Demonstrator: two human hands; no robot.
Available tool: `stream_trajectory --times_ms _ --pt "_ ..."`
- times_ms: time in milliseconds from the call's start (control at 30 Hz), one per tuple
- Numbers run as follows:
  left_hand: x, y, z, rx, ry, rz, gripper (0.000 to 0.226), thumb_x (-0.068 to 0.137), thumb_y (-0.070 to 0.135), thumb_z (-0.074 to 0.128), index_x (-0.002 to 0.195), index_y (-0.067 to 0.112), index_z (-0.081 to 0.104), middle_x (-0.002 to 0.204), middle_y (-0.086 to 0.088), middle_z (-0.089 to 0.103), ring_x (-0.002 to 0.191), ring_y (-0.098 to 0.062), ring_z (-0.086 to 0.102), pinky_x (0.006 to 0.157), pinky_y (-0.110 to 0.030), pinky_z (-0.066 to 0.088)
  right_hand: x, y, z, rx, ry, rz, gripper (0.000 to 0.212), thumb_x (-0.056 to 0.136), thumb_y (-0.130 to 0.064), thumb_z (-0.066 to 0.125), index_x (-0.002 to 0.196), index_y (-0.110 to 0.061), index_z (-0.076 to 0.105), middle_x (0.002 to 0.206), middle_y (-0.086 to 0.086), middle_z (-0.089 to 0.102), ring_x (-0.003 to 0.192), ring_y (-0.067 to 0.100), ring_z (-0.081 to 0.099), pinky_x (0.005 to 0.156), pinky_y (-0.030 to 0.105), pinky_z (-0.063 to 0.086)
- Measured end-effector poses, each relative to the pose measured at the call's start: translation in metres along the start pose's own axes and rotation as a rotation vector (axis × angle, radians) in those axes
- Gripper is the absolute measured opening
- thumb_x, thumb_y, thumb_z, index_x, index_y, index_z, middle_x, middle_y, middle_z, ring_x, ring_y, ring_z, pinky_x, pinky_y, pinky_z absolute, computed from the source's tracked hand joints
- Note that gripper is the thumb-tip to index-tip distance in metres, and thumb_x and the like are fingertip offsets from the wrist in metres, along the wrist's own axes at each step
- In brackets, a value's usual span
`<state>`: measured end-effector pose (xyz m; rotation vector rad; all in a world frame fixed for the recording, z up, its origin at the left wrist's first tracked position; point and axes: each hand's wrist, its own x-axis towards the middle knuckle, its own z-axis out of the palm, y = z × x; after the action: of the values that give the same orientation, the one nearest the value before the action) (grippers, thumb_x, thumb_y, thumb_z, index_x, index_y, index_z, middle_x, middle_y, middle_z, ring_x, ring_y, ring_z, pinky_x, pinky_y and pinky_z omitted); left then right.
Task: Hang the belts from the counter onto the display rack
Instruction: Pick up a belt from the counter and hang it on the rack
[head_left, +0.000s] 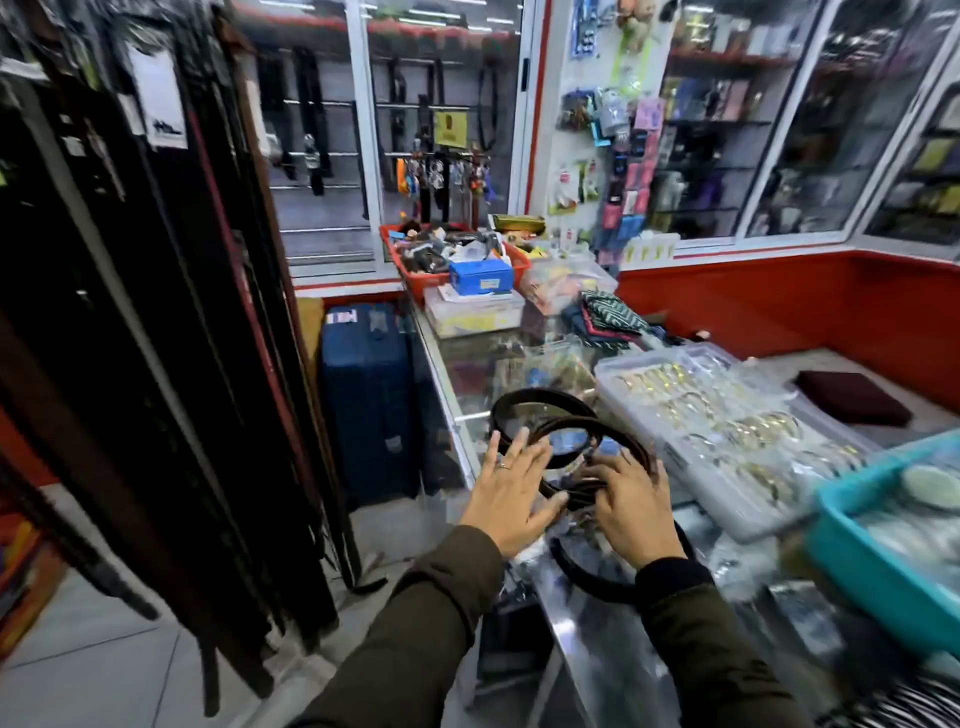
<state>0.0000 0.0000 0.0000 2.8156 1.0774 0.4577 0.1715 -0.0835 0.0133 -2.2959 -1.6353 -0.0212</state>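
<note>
Several dark coiled belts (550, 426) lie in loops on the glass counter (467, 384), near its left edge. My left hand (511, 493) hovers over their left side with fingers spread, a ring on one finger. My right hand (631, 506) rests on the near coils, fingers curled down onto a belt; whether it grips is unclear. Another dark belt loop (576, 574) lies below my right wrist. The display rack (156, 312) fills the left, hung with many long dark belts reaching almost to the floor.
A clear tray of gold rings (727, 431) sits right of the belts, a teal tray (883, 525) beyond it. A blue suitcase (369, 400) stands between rack and counter. A red basket (415, 275) and boxes crowd the counter's far end.
</note>
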Motion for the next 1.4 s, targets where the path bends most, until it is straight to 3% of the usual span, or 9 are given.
stream_trajectory --times_ms 133,267,433,567,767,900,1267,1333,1400 --pt "0.003 0.013 0.009 0.112 -0.139 0.11 0.085 0.095 0.074 0.027 0.158 0.017 0.033 0.161 -0.002 0.041 0.159 -0.025 0.017 0.125 -0.059 -0.014 -0.007 0.019 0.0 -0.072 -0.185 0.014 0.055 0.086 -0.007 0.055 0.134 -0.036 0.057 0.138 -0.009 0.059 0.141 0.014 0.045 0.125 0.056 -0.002" --pt "0.009 0.024 0.013 0.143 -0.135 0.094 0.067 0.096 0.055 0.051 0.152 0.018 0.043 0.143 -0.004 0.055 0.142 -0.025 0.045 0.125 -0.053 -0.016 -0.006 0.023 0.004 -0.097 -0.159 -0.035 0.067 0.084 0.001 0.051 0.142 -0.032 0.048 0.136 -0.006 0.059 0.137 0.016 0.049 0.125 0.057 0.0" --pt "0.016 0.034 0.009 0.134 -0.133 0.056 0.037 0.099 0.032 0.055 0.133 0.016 0.059 0.131 -0.006 0.059 0.131 -0.026 0.053 0.127 -0.049 -0.007 -0.003 0.021 0.0 -0.169 -0.171 -0.037 0.043 0.097 -0.01 0.045 0.131 -0.031 0.061 0.131 -0.003 0.063 0.134 0.018 0.05 0.125 0.047 0.009" --pt "0.016 0.033 0.007 0.095 -0.073 0.048 0.034 0.102 0.027 0.05 0.133 0.016 0.059 0.129 -0.007 0.059 0.124 -0.028 0.057 0.128 -0.046 0.002 -0.002 0.022 -0.014 -0.205 -0.109 -0.028 0.037 0.097 -0.018 0.053 0.125 -0.038 0.068 0.128 -0.009 0.068 0.129 0.018 0.054 0.118 0.046 0.021" --pt "0.014 0.01 -0.02 -0.024 0.14 0.076 0.033 0.102 0.029 0.052 0.132 0.02 0.061 0.128 -0.002 0.061 0.121 -0.023 0.059 0.124 -0.041 0.023 0.011 0.004 -0.043 -0.174 0.047 -0.131 0.033 0.095 -0.023 0.059 0.122 -0.04 0.07 0.117 -0.009 0.072 0.119 0.02 0.058 0.099 0.041 0.031" --pt "0.003 -0.022 -0.054 -0.133 0.305 0.102 0.03 0.1 0.028 0.058 0.128 0.019 0.066 0.12 -0.003 0.065 0.109 -0.025 0.061 0.096 -0.037 0.047 0.026 -0.031 -0.058 -0.14 0.08 -0.248 0.033 0.096 -0.027 0.061 0.126 -0.037 0.069 0.12 -0.007 0.072 0.118 0.024 0.06 0.092 0.04 0.043" --pt "-0.067 -0.084 -0.123 -0.398 0.706 -0.198 0.024 0.09 0.024 0.073 0.111 0.015 0.069 0.128 -0.001 0.057 0.127 -0.018 0.053 0.11 -0.027 0.04 0.038 -0.154 -0.054 0.434 -0.025 -0.455 0.032 0.087 -0.013 0.075 0.119 -0.018 0.075 0.108 0.004 0.078 0.101 0.024 0.072 0.089 0.044 0.057" --pt "-0.079 -0.092 -0.129 -0.471 0.79 -0.287 0.025 0.09 0.025 0.076 0.111 0.015 0.068 0.123 -0.002 0.058 0.117 -0.014 0.057 0.103 -0.022 0.045 0.038 -0.172 -0.049 0.56 -0.065 -0.443 0.033 0.086 -0.011 0.077 0.119 -0.016 0.075 0.1 0.0 0.078 0.091 0.013 0.073 0.087 0.031 0.059" --pt "-0.09 -0.098 -0.135 -0.637 0.855 -0.394 0.021 0.088 0.028 0.079 0.106 0.021 0.07 0.107 0.001 0.066 0.098 -0.01 0.064 0.084 -0.021 0.053 0.036 -0.19 -0.046 0.666 -0.116 -0.447 0.034 0.085 -0.012 0.078 0.118 -0.018 0.076 0.084 -0.013 0.074 0.073 -0.004 0.069 0.069 0.008 0.053"
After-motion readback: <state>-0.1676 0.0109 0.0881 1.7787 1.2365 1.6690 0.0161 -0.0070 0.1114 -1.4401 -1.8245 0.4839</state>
